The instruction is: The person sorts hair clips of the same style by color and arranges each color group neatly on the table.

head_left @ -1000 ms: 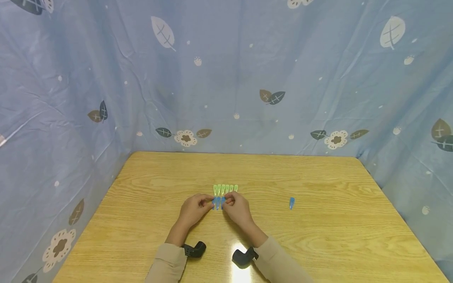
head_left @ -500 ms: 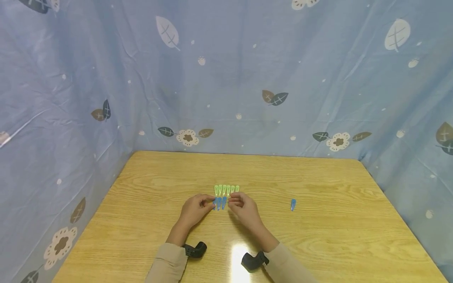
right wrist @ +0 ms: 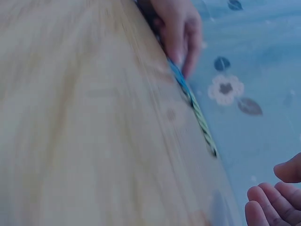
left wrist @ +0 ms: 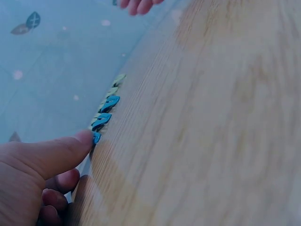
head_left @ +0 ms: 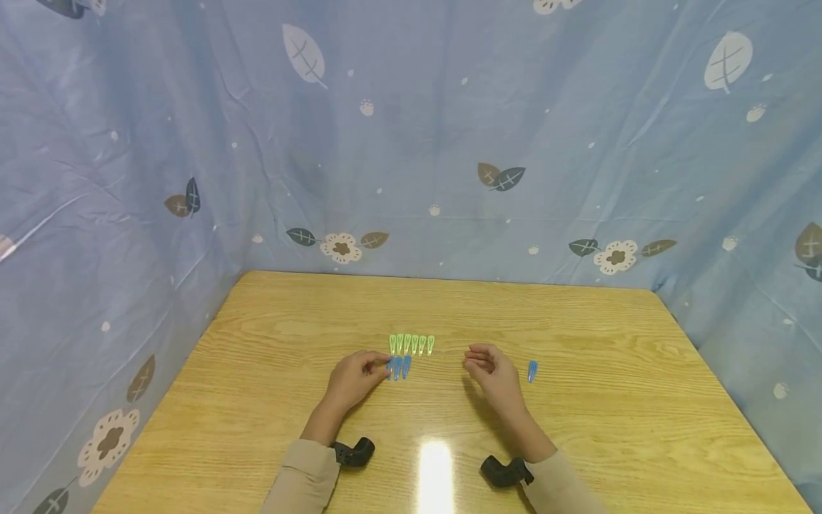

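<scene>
Three blue snap hair clips point(head_left: 398, 368) lie side by side on the table, just below a row of several light green snap hair clips point(head_left: 414, 345). My left hand point(head_left: 355, 376) pinches the leftmost blue hair clip point(left wrist: 96, 138) between thumb and fingers, partly covering it. To the right of the rows, my right hand point(head_left: 497, 375) is over the table with its fingers loosely bent and nothing in them; the right wrist view shows its thumb apart from the fingers point(right wrist: 268, 202). A single blue hair clip point(head_left: 532, 371) lies farther right, just beyond that hand.
The wooden table point(head_left: 289, 314) runs back to a blue patterned curtain point(head_left: 398, 143), which also hangs along both sides. Black wrist-worn cameras point(head_left: 355, 452) jut inward from both sleeves. A bright light reflection sits on the table's front middle.
My right hand has let go of the third blue hair clip and moved right toward the single one. My left hand has stayed at the leftmost blue clip.
</scene>
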Demonstrator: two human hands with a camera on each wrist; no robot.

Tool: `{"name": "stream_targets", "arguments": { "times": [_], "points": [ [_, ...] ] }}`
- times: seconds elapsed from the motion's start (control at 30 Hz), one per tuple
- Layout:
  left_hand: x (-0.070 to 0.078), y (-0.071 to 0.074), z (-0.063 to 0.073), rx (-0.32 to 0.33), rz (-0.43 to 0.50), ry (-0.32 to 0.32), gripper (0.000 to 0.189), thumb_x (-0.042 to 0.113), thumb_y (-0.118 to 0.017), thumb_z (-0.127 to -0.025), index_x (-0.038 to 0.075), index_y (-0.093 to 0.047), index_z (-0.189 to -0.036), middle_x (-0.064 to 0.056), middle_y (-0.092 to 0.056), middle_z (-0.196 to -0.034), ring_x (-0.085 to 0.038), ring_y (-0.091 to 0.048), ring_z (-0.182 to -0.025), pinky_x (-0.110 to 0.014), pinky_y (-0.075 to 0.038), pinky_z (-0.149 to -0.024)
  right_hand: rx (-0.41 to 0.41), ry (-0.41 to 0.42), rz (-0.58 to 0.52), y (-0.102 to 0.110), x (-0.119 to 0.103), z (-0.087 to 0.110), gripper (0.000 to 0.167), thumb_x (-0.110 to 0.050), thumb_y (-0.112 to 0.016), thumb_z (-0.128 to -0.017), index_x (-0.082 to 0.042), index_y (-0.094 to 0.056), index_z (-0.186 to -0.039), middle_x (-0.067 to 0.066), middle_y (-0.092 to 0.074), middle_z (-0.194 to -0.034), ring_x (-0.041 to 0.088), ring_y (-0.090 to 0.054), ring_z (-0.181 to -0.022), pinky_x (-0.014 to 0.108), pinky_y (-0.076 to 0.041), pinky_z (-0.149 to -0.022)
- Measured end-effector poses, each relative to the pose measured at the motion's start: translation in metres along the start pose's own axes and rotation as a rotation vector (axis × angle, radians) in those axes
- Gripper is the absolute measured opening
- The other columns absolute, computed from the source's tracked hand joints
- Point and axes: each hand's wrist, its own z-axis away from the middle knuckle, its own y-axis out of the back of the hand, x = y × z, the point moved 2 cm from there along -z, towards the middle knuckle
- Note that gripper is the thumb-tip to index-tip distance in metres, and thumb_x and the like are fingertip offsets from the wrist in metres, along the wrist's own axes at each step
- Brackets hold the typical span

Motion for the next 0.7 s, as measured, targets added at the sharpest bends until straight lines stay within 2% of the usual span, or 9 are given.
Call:
{"name": "stream_targets", "arguments": {
  "times": [0.2,0.33,0.47,0.7],
  "points": [
    [0.0,0.0,0.001,0.002,0.003,0.006,0.022,0.024,-0.073,-0.085,0.017,-0.073,-0.106,0.011,-0.051,-0.072,-0.009,-0.045,-0.065,-0.026,-0.04,-0.058,0.044,0.014,-0.014,0.031,0.009,0.007,0.034,-0.005,-0.064,-0.091,0.009,-0.055,-0.121,0.025,-0.061,-0.115,0.029,-0.062,-0.103,0.014,-0.048,-0.081],
    [0.0,-0.002,0.002,0.002,0.003,0.004,0.022,0.025,-0.073,-0.085,0.018,-0.073,-0.106,0.011,-0.051,-0.072,-0.009,-0.045,-0.064,-0.025,-0.04,-0.057,0.11,0.057,-0.024,0.053,0.017,0.014,0.033,-0.004,-0.062,-0.092,0.012,-0.054,-0.12,0.028,-0.06,-0.115,0.011,-0.063,-0.096,0.013,-0.049,-0.078],
    [0.001,-0.001,0.002,0.002,0.005,0.007,0.022,0.025,-0.073,-0.085,0.017,-0.074,-0.106,0.011,-0.051,-0.071,-0.009,-0.045,-0.064,-0.025,-0.039,-0.056,0.189,0.076,0.018,0.073,0.026,0.02,0.031,-0.001,-0.061,-0.092,0.013,-0.053,-0.119,0.028,-0.06,-0.112,-0.003,-0.059,-0.089,0.011,-0.048,-0.076],
    [0.003,-0.001,0.001,0.007,-0.004,-0.004,0.022,0.025,-0.073,-0.085,0.017,-0.073,-0.106,0.011,-0.049,-0.071,-0.009,-0.045,-0.064,-0.024,-0.039,-0.057,0.31,0.007,0.094,0.095,0.038,0.023,0.029,-0.004,-0.062,-0.092,0.009,-0.055,-0.118,0.025,-0.061,-0.111,0.009,-0.063,-0.093,0.008,-0.046,-0.076]
  ]
}}
